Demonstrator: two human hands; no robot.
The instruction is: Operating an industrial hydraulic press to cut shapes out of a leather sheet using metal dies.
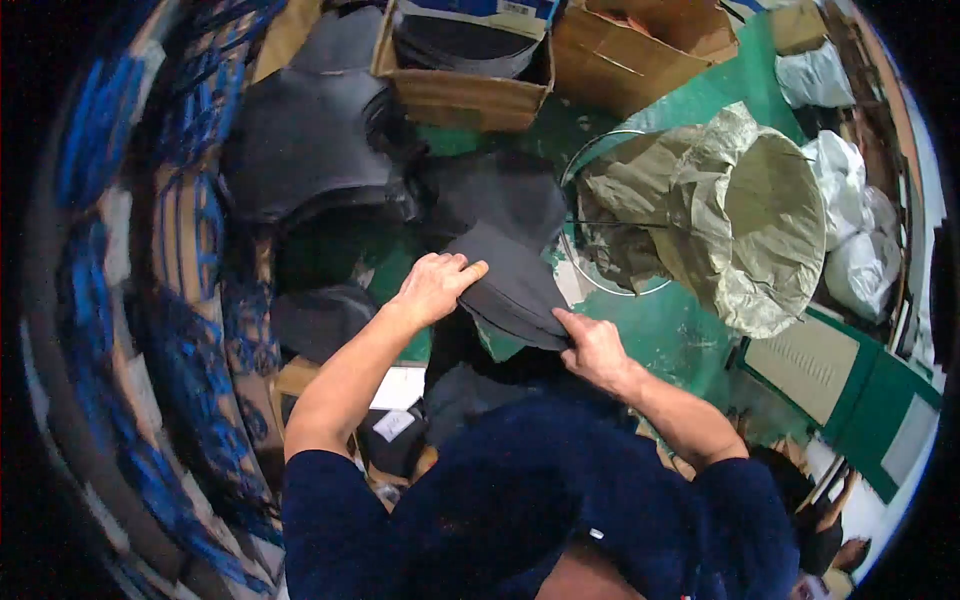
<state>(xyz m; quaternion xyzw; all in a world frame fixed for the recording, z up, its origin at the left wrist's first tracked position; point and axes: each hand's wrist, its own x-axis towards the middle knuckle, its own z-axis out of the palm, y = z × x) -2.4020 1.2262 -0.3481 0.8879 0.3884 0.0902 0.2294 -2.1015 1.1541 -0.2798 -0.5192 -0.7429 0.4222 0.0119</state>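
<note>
A dark grey curved piece of sheet material, seemingly several thin layers together, is held up between my hands. My left hand is closed on its left edge, the thumb lying along the top. On the lower right corner, my right hand pinches it with the thumb above; the fingers below are hidden. Just beyond it rests a similar dark piece, partly overlapped by the held one. Whether the two touch I cannot tell.
Large dark sheets are piled at the left. An open cardboard box holds curved dark pieces; another box stands beside it. At the right are a crumpled khaki hooped bag, white bags and a green-framed panel.
</note>
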